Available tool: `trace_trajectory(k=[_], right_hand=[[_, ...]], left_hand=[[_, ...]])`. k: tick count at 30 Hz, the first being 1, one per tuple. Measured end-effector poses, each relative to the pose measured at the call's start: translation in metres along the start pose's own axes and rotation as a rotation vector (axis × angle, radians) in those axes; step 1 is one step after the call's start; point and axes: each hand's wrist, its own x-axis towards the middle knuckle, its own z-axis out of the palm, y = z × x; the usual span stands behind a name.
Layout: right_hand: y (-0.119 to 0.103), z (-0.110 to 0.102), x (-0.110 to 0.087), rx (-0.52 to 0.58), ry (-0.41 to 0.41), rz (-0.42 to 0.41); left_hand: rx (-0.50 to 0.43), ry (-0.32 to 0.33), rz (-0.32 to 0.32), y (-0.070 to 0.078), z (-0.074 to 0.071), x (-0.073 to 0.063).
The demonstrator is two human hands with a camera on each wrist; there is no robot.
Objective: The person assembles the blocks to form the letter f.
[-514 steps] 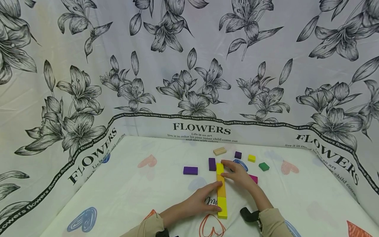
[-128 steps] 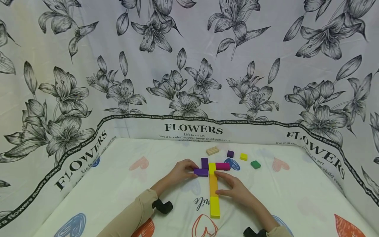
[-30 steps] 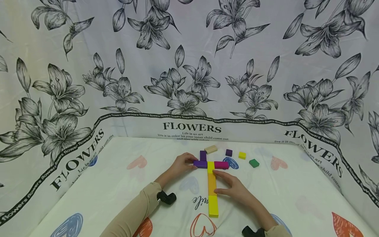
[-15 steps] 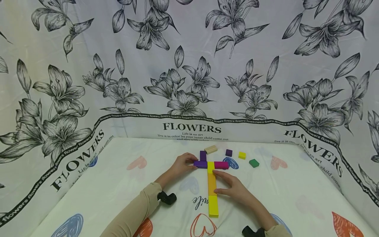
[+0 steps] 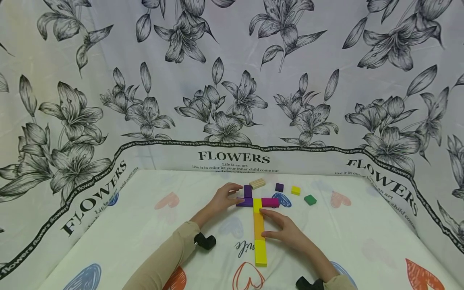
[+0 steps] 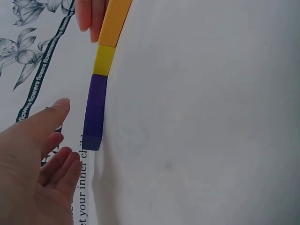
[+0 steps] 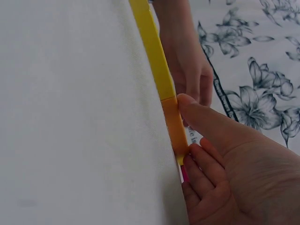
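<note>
A line of blocks runs away from me: a long yellow block (image 5: pixel 260 253), an orange block (image 5: pixel 259 225) and a small yellow block (image 5: pixel 257 204). A purple block (image 5: pixel 244 202) lies crosswise on its left and a magenta block (image 5: pixel 270 202) on its right. My left hand (image 5: pixel 237 194) hovers by the purple block's left end with relaxed, spread fingers. In the left wrist view that left hand (image 6: pixel 65 126) stays just apart from the purple block (image 6: pixel 95 117). My right hand (image 5: pixel 264 222) lies flat beside the line. Its thumb (image 7: pixel 206 117) touches the orange block (image 7: pixel 174 124).
A second purple block (image 5: pixel 248 190) lies just behind the crosspiece. Farther back lie a wooden block (image 5: pixel 257 183), a small purple cube (image 5: pixel 279 187), a yellow cube (image 5: pixel 295 190) and a green block (image 5: pixel 310 199). Flowered cloth walls close in the heart-printed tabletop (image 5: pixel 145 225).
My left hand's fingers have loosened from the purple block's end and spread, the index finger reaching farther back. The right hand and the blocks have stayed put.
</note>
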Motion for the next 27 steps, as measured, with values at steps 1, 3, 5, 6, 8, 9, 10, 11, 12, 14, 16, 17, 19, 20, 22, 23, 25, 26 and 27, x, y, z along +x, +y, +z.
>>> trace_trajectory(k=[1,3,5,6,8,9,10,11,12,14,16,17,19,20,22,23,25,26,27], right_hand=[[0.000,0.000,0.000,0.002,-0.001,0.000],[0.000,0.001,0.000,0.005,-0.003,-0.002],[0.000,0.001,0.000,0.004,-0.004,-0.002],[0.001,0.001,0.000,0.003,-0.005,-0.001],[0.001,0.002,0.000,0.000,-0.006,0.001],[0.002,0.002,0.000,0.000,-0.006,0.000],[0.002,0.002,0.001,0.000,-0.006,0.001],[0.002,0.002,0.001,0.000,-0.005,0.000],[0.002,0.002,0.001,0.001,-0.006,-0.001],[0.002,0.002,0.001,0.002,-0.005,0.000],[0.001,0.002,0.001,0.002,-0.006,0.000],[0.001,0.002,0.000,0.002,-0.006,0.000],[0.001,0.001,0.000,0.001,-0.006,-0.003],[0.001,0.001,0.000,0.000,-0.007,-0.006],[0.001,0.001,0.000,0.002,-0.006,-0.011],[0.001,0.000,0.000,0.002,-0.006,-0.012],[0.001,0.000,0.000,0.005,-0.007,-0.012],[0.001,0.000,0.001,0.008,-0.008,-0.012],[0.001,0.000,0.001,0.009,-0.007,-0.012]], left_hand=[[0.004,0.001,-0.013,0.001,0.000,0.002],[0.019,-0.002,-0.027,0.002,0.000,0.005],[0.038,-0.013,-0.041,0.002,0.000,0.008],[0.043,-0.019,-0.050,0.001,0.000,0.010],[0.039,-0.035,-0.055,0.001,0.000,0.013],[0.034,-0.043,-0.056,0.000,0.000,0.014],[0.033,-0.049,-0.062,0.000,0.000,0.016],[0.031,-0.056,-0.066,-0.001,0.000,0.018],[0.026,-0.062,-0.072,-0.001,0.000,0.019],[0.024,-0.073,-0.082,-0.002,-0.001,0.022],[0.023,-0.082,-0.091,-0.003,-0.001,0.024],[0.018,-0.085,-0.095,-0.003,-0.001,0.025],[0.013,-0.089,-0.099,-0.004,-0.001,0.027],[0.012,-0.091,-0.100,-0.005,-0.001,0.029],[0.006,-0.093,-0.104,-0.006,-0.001,0.031],[-0.001,-0.096,-0.107,-0.006,-0.001,0.032],[-0.013,-0.104,-0.115,-0.007,-0.001,0.034],[-0.017,-0.107,-0.121,-0.007,-0.001,0.034],[-0.023,-0.111,-0.122,-0.007,-0.001,0.035]])
